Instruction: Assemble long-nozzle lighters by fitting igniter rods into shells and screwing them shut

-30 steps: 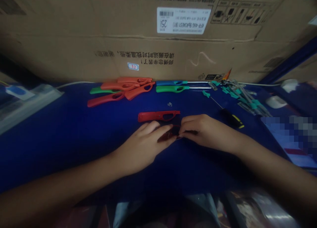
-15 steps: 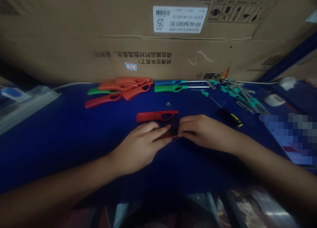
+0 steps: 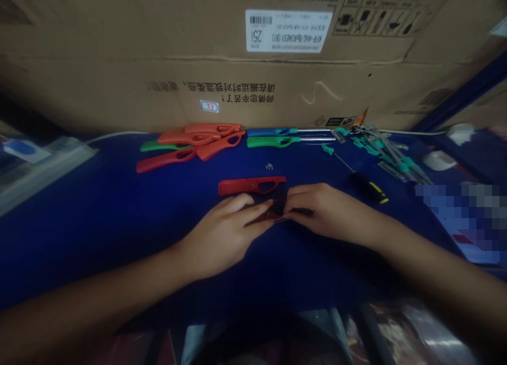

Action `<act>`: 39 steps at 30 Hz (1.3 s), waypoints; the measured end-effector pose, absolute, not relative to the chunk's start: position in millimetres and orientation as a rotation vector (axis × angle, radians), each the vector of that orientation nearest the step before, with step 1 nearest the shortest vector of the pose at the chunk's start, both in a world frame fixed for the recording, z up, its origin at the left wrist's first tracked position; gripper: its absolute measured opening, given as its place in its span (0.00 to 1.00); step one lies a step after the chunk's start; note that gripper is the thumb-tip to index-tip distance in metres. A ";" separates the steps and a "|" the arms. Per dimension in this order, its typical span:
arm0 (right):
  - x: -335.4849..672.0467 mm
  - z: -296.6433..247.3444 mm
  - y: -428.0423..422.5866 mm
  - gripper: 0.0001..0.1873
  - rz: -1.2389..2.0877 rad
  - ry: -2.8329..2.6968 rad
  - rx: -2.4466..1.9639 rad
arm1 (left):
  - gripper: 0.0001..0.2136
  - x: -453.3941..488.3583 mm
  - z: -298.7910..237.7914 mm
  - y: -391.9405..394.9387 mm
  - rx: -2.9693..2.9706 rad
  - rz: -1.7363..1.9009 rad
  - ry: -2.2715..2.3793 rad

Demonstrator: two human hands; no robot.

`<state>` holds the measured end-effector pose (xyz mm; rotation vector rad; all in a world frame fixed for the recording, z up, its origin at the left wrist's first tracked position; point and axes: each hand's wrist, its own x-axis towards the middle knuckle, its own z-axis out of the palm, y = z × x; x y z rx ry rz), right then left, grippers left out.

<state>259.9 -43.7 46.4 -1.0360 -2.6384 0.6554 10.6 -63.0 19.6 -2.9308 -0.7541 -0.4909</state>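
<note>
My left hand (image 3: 224, 233) and my right hand (image 3: 325, 209) meet at the middle of the blue table (image 3: 99, 217). Between their fingertips lies a dark red lighter shell half (image 3: 271, 213), mostly hidden under the fingers. Both hands pinch it, fingers pressed together. My right hand also seems to hold a thin dark part against it. Just beyond the hands a second red lighter shell half (image 3: 251, 185) lies flat on the table, untouched.
Several orange, red and green lighter shells (image 3: 186, 143) lie at the back left, a blue and a green assembled lighter (image 3: 277, 136) beside them. A black-and-yellow screwdriver (image 3: 366, 187) and a pile of teal-tipped metal tubes (image 3: 386, 151) lie right. A cardboard box (image 3: 253, 53) walls the back.
My left fingers have curled in slightly over the dark red shell half. Both hands stay in nearly the same place.
</note>
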 end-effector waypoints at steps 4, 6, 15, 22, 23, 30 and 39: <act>259.6 47.7 -43.6 0.09 0.668 -2.641 -1.037 | 0.18 10.0 19.1 -62.6 -2.928 -0.492 -0.754; 259.6 47.7 -43.4 0.09 0.663 -2.647 -1.029 | 0.18 9.2 18.5 -62.5 -2.932 -0.486 -0.751; 259.2 46.7 -44.2 0.09 0.669 -2.626 -1.047 | 0.19 9.8 19.2 -62.0 -2.961 -0.554 -0.709; 261.8 43.6 -36.2 0.07 0.808 -2.529 -1.031 | 0.16 7.3 14.0 -57.4 -3.000 -0.722 -0.720; 261.3 42.7 -36.0 0.06 0.803 -2.514 -1.039 | 0.15 6.6 13.3 -56.9 -2.998 -0.736 -0.721; 264.6 42.7 -27.9 0.10 0.559 -2.288 -1.145 | 0.15 3.7 10.5 -56.5 -3.038 -0.715 -0.786; 324.3 20.6 26.1 0.17 -0.376 -2.000 -2.045 | 0.14 4.3 12.6 -56.6 -3.032 -0.758 -0.813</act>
